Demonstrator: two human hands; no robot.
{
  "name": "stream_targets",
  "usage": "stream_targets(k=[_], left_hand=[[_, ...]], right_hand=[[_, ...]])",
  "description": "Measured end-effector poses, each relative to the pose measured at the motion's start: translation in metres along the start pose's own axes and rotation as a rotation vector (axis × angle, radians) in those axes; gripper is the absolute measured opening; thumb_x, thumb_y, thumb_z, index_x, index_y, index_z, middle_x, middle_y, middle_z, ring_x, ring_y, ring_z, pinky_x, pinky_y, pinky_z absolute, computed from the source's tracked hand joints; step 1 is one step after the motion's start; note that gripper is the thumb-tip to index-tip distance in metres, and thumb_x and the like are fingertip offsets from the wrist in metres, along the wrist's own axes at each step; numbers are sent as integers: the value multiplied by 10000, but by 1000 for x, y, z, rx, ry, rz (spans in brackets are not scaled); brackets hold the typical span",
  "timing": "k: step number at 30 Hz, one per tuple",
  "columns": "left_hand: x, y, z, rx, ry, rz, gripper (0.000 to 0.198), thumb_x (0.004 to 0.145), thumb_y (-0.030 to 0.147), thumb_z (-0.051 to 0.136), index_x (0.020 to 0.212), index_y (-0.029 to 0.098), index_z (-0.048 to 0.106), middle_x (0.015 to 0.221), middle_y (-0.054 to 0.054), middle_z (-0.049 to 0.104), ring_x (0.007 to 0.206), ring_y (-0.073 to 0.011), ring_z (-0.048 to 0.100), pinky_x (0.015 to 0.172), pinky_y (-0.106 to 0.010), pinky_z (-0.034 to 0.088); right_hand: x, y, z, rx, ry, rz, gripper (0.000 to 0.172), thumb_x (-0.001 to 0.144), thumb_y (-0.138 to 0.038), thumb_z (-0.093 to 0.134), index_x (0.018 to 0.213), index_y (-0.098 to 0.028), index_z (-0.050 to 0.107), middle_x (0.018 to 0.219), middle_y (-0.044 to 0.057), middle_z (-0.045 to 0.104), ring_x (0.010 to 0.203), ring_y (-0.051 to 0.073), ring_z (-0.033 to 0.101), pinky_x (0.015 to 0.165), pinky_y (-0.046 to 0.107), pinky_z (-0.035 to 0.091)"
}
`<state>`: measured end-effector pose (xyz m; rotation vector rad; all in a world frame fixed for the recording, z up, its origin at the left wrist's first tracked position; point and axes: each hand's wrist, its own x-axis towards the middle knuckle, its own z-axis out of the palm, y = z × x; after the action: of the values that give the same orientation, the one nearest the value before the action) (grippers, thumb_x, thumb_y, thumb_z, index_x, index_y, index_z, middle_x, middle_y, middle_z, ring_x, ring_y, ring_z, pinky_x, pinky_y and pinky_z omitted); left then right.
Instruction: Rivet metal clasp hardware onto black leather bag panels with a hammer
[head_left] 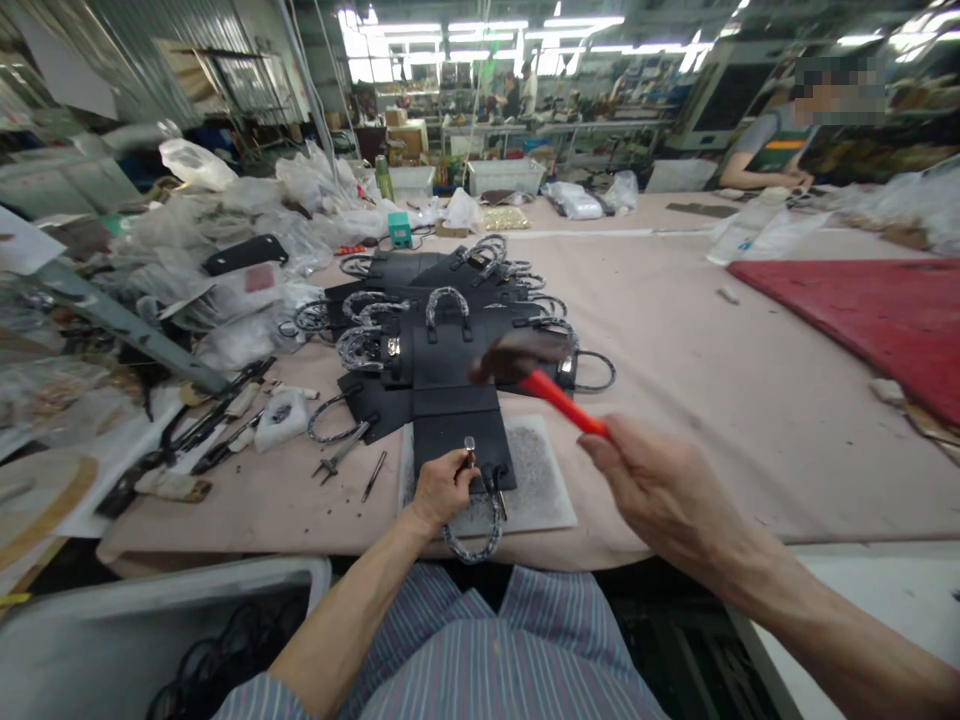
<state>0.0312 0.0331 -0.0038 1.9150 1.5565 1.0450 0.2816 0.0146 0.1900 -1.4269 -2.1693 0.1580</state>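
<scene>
My right hand [649, 475] is closed around the red handle of a hammer [559, 395]. The hammer's dark head is smeared by motion and hangs above the black bag pieces. My left hand [444, 490] pinches a short metal punch [469, 445], its shiny top upward, over a black leather bag panel [454, 425]. That panel lies partly on a pale, speckled board [551, 475] at the table's near edge. A black-and-white wrapped handle loop [474, 555] at the panel's near end curves over the table edge, just beside my left hand.
Black bag pieces with wrapped handles [448, 300] are heaped beyond the board. Calipers [337, 460] and a thin metal rod [374, 476] lie to the left, near plastic bags [225, 230]. A red sheet [870, 310] and bottle [746, 225] are at right; a person [780, 140] sits beyond.
</scene>
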Motion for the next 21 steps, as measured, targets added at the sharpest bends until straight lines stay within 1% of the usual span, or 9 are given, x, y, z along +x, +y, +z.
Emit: stream_targets(k=[2,3,7,8,12,13,15,17,21], left_hand=[[0,-1,0,-10,-4,3,76,881,174,631,929,195,684,878,-36,756,791,-174,716,790,-274,541],[0,-1,0,-11,-5,4,77,883,173,628,930,194,685,881,-36,756,796,-174,717,793,-274,541],[0,-1,0,7,-18,1,70,871,163,638,903,199,689,849,-24,750,783,-171,715,771,-268,545],[0,-1,0,9,-15,3,72,869,161,640,901,200,691,849,-24,751,785,-173,716,770,-270,547],[0,-1,0,9,-11,15,79,873,161,646,922,200,694,910,-36,763,835,-184,724,811,-285,553],[0,-2,1,16,-19,8,71,873,163,649,914,200,692,898,-36,761,831,-185,724,809,-285,554],[0,-2,1,28,-33,-7,60,872,164,653,900,202,689,865,-30,755,814,-187,724,793,-284,555],[0,-3,1,17,-31,-15,65,872,160,654,906,203,690,863,-29,754,813,-187,724,793,-284,557],[-3,-2,0,-27,-39,-29,107,876,153,655,956,202,707,932,-38,768,873,-191,730,849,-292,564]], right_hand=[[-1,-3,1,98,162,81,320,1045,-454,339,825,-256,461,591,-8,531,476,144,453,504,287,299],[-3,-4,4,117,167,79,316,1044,-447,333,827,-255,460,584,-8,525,472,146,454,498,289,296],[-6,0,13,24,-190,-66,326,1001,-431,419,727,-254,432,491,-26,467,385,123,329,461,311,171],[-6,0,13,18,-202,-60,325,999,-430,429,727,-253,432,498,-28,473,389,122,330,463,308,173],[-8,-3,14,117,69,46,321,1034,-429,348,779,-255,437,544,-21,496,435,135,422,482,287,266],[-9,-3,15,122,57,38,325,1030,-430,344,774,-255,440,533,-18,492,428,137,422,474,290,259],[-13,1,20,95,-103,5,323,1005,-446,391,756,-252,462,512,-14,499,404,137,401,457,298,221],[-17,14,24,88,-228,58,338,981,-485,433,740,-252,477,506,-16,513,398,137,399,445,294,221],[-36,67,39,232,-135,357,457,937,-636,404,670,-273,483,527,16,555,453,171,519,459,304,385]])
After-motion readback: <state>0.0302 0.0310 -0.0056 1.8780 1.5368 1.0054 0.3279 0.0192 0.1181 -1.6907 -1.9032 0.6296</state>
